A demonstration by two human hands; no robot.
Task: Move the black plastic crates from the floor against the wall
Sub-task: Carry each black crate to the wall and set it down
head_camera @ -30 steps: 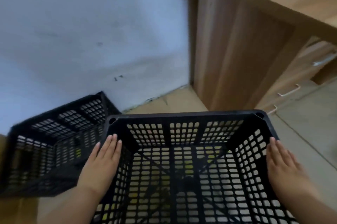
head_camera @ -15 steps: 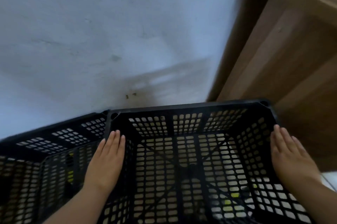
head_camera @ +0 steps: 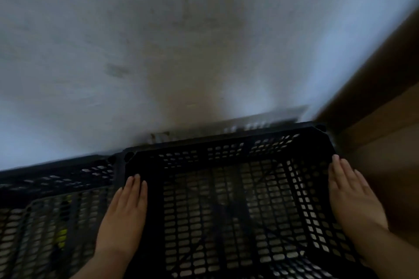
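A black crate (head_camera: pixel 229 190) at lower centre was pressed between the flat, straight-fingered left hand (head_camera: pixel 124 215) and right hand (head_camera: pixel 353 197), its far rim blurred against the wall (head_camera: pixel 158 40). A second crate (head_camera: pixel 52 206) was cut off at lower left; the thumbs were hidden.

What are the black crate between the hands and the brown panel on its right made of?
Black crate: probably moulded plastic, matte, given its uniform grid of holes and rounded corners. Brown panel: looks like wood or wood-look laminate, smooth; blur hides any grain.

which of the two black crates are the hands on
The right-hand crate: the left hand and right hand press flat on its sides. The left crate sits beside it.
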